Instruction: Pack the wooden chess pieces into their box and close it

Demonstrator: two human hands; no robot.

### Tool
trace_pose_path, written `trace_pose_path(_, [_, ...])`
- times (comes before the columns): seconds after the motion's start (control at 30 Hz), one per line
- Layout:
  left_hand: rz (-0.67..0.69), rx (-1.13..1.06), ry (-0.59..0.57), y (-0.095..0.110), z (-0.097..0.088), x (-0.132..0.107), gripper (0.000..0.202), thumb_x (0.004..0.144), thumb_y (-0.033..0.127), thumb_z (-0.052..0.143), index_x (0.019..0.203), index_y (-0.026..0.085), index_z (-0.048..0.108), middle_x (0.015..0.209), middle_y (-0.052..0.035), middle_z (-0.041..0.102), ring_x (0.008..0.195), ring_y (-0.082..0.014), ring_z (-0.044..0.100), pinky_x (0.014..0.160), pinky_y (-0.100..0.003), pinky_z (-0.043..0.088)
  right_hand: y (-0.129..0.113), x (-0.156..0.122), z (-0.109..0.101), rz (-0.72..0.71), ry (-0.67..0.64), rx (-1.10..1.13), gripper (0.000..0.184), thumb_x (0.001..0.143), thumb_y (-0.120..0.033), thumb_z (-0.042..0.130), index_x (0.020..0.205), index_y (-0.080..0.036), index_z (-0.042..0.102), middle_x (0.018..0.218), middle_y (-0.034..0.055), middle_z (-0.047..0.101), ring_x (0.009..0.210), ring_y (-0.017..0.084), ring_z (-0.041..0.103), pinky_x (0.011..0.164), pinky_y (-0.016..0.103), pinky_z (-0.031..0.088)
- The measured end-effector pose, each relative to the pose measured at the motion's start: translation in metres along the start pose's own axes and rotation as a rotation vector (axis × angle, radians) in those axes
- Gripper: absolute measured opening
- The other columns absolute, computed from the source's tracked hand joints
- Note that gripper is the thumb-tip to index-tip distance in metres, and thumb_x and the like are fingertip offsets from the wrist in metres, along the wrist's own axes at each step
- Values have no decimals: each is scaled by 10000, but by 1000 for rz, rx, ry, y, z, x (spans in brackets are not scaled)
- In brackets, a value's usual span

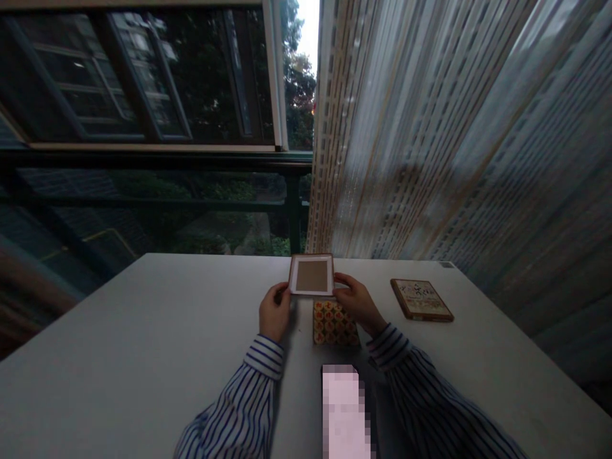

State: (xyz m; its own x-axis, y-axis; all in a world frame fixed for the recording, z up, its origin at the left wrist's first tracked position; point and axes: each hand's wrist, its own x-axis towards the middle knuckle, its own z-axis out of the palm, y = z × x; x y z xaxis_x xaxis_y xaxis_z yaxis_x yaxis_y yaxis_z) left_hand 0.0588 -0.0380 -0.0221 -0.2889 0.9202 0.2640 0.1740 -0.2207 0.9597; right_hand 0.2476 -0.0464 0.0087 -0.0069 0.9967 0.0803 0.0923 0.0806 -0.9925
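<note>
In the head view, the left hand (275, 313) and right hand (356, 299) grip a shallow tray (312, 275) by its opposite sides, fingers pinched on its edges. The tray, pale-bordered with a tan middle, is near the far edge of the white desk (215, 306). Just nearer, round pieces (329, 324) sit in rows, partly behind the right hand. A patterned case (421, 299) lies apart, to the right.

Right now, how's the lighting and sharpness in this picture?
Head view: dim overall, brightest through the window gap; striped curtain smears toward the right edge; characters on the Chinese chess pieces look soft; pink patch at bottom is coarsely pixelated.
</note>
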Motion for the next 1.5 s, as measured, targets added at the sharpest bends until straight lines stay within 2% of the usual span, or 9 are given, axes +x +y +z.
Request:
trace_pose_path(0.13, [-78, -58, 52, -3, 6, -2, 269, 683, 287, 611, 898, 130, 650, 886, -95, 676, 818, -186, 622, 792, -319, 475, 7, 1, -5, -4, 0, -35, 450, 696, -155, 496, 1146, -145, 497, 845, 60, 676, 675, 171, 640, 553, 270, 523])
trace_pose_path(0.33, [-129, -132, 21, -15, 6, -2, 291, 682, 312, 629, 913, 142, 681, 940, -97, 681, 911, -208, 609, 869, -350, 447, 14, 3, -10, -79, -43, -67, 436, 714, -176, 492, 1149, -147, 482, 979, 90, 649, 794, 188, 645, 660, 309, 542])
trace_pose_path(0.47, [-168, -197, 26, -27, 5, -1, 315, 662, 339, 655, 909, 146, 686, 928, -92, 685, 883, -205, 620, 844, -345, 467, 16, 5, -10, -137, -83, -60, 413, 735, -201, 501, 1146, -175, 470, 1138, 105, 577, 857, 178, 634, 723, 315, 540])
trace_pose_path(0.57, [-202, -235, 37, -32, 5, -2, 342, 655, 352, 660, 925, 143, 682, 922, -95, 685, 849, -203, 628, 804, -340, 489, 16, 6, -10, -152, -95, -78, 417, 746, -218, 511, 1157, -184, 455, 1171, 117, 547, 853, 169, 628, 728, 319, 537])
trace_pose_path(0.8, [-200, -253, 44, -29, 6, -3, 335, 672, 348, 648, 949, 160, 673, 951, -79, 679, 855, -188, 628, 820, -325, 485, 17, 11, -17, -149, -117, -59, 523, 740, -248, 557, 1229, -179, 383, 1201, 149, 515, 861, 167, 605, 742, 349, 516])
trace_pose_path(1.03, [-206, -280, 47, -29, 6, -5, 338, 686, 345, 641, 960, 148, 661, 941, -74, 679, 807, -167, 632, 798, -315, 499, 12, 11, -18, -82, -211, 78, 531, 770, -273, 549, 1259, -168, 372, 1145, 131, 583, 896, 178, 608, 800, 364, 489])
trace_pose_path(1.13, [-197, -294, 44, -28, 6, -6, 338, 685, 341, 644, 963, 149, 657, 949, -70, 677, 799, -161, 631, 791, -308, 502, 8, 9, -18, -61, -238, 104, 522, 773, -307, 557, 1254, -167, 409, 1098, 107, 619, 937, 194, 603, 808, 361, 489])
trace_pose_path(1.3, [-200, -292, 24, -27, 5, -7, 354, 681, 344, 649, 971, 141, 653, 932, -70, 681, 793, -163, 634, 794, -312, 504, 1, 6, -20, -97, -308, 140, 438, 768, -337, 578, 1185, -214, 525, 1145, 58, 605, 1037, 202, 564, 882, 355, 459])
trace_pose_path(1.5, [-163, -297, 12, -26, 5, -7, 350, 683, 347, 652, 975, 154, 655, 997, -77, 667, 886, -191, 623, 848, -344, 487, 3, 6, -22, -131, -307, 110, 434, 776, -297, 579, 1197, -208, 521, 1127, 63, 614, 1022, 204, 575, 873, 372, 471])
